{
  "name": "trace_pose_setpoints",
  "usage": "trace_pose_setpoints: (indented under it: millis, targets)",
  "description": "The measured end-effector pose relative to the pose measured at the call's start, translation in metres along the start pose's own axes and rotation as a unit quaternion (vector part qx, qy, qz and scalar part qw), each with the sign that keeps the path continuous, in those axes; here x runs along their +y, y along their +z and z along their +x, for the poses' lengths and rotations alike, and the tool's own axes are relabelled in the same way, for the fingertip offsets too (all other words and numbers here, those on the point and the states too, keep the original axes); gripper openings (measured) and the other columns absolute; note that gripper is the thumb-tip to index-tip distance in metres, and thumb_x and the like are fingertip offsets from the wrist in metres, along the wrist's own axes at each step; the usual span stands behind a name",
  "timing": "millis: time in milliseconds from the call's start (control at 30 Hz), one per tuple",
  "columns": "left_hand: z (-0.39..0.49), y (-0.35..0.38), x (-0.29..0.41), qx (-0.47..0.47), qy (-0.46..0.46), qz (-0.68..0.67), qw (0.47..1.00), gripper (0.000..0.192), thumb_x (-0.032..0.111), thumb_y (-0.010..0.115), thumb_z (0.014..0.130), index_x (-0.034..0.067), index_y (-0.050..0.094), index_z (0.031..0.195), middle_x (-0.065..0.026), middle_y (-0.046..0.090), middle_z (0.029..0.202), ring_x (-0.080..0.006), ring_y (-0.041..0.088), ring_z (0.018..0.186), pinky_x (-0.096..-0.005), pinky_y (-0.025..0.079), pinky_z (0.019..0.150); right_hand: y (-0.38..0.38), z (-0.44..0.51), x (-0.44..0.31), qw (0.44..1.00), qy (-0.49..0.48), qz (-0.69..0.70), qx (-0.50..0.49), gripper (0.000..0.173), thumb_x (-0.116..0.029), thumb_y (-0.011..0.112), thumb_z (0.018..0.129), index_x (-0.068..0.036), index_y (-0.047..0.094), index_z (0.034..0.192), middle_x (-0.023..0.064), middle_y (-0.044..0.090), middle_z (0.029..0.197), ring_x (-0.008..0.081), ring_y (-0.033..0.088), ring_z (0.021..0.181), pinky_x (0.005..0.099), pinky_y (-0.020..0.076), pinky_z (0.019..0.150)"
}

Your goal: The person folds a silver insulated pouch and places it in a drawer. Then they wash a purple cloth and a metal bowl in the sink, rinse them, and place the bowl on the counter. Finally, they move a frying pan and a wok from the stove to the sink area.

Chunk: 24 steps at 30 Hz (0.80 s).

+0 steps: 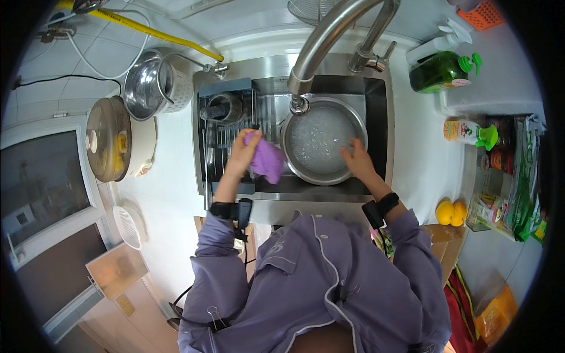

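Note:
A purple cloth (267, 160) hangs from my left hand (244, 150), pinched at its upper end. This hand is over the metal drying rack (211, 170) on the left side of the sink. My right hand (358, 159) is over the right rim of a round steel basin (292, 164), fingers apart and holding nothing. Cloudy, sudsy water (320, 137) fills much of the basin, which sits in the stainless steel sink (379, 132). Whether my right fingertips touch the water I cannot tell.
The curved faucet (311, 57) reaches over the basin's upper left rim. A cup-like vessel (231, 110) lies in the rack. Steel pots (143, 95) and a lidded cooker (108, 141) stand left. Green soap bottle (435, 75), pump bottle (461, 131) and yellow fruits (446, 212) are right.

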<state>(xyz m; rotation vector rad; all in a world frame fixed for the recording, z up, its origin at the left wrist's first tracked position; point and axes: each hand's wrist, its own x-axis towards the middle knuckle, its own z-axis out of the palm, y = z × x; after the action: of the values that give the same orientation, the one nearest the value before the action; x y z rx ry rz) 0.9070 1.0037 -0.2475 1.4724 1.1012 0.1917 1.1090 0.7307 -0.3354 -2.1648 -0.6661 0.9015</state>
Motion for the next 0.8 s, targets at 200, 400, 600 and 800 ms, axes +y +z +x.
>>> trace_pose_setpoints:
  millis: [200,400,600,800]
  targets:
    - [0.020,-0.081,-0.017,-0.004,0.047,0.281,0.959,0.048,0.040,0.067,0.079,0.000,0.056,0.103,-0.0132,0.063,0.084,-0.0240,0.059,0.081,-0.0314,0.047,0.075,0.007,0.005,0.056,0.985,0.110,-0.065,0.119,0.062,-0.027,0.061,0.079,0.010,0.038,0.124,0.0292,0.050,0.118,0.0404,0.054,0.104,0.0404,0.0446,0.088]
    - [0.041,-0.073,-0.073,0.057,0.039,0.353,0.933,0.070,0.038,0.070,0.074,-0.001,0.042,0.126,-0.0294,0.039,0.126,-0.0433,0.043,0.115,-0.0449,0.039,0.095,0.013,0.020,0.059,0.967,0.170,0.141,0.125,0.045,-0.016,0.058,0.077,0.008,0.050,0.113,0.0233,0.059,0.103,0.0314,0.059,0.094,0.0363,0.0463,0.080]
    - [0.019,-0.062,-0.078,0.145,0.133,0.344,0.918,0.061,0.032,0.067,0.077,0.000,0.045,0.124,-0.0282,0.041,0.125,-0.0434,0.044,0.114,-0.0441,0.040,0.095,0.009,0.018,0.014,0.974,0.038,0.168,0.148,0.022,-0.008,0.054,0.078,0.004,0.058,0.097,0.0083,0.061,0.082,0.0158,0.056,0.074,0.0296,0.0450,0.069]
    - [-0.012,-0.062,-0.074,0.150,0.149,0.317,0.924,0.054,0.028,0.065,0.079,-0.001,0.049,0.120,-0.0274,0.040,0.127,-0.0432,0.043,0.115,-0.0432,0.038,0.096,-0.014,0.012,-0.045,0.987,-0.042,0.024,0.152,0.017,-0.010,0.057,0.073,0.000,0.044,0.068,0.0130,0.048,0.060,0.0235,0.051,0.055,0.0360,0.0387,0.054]
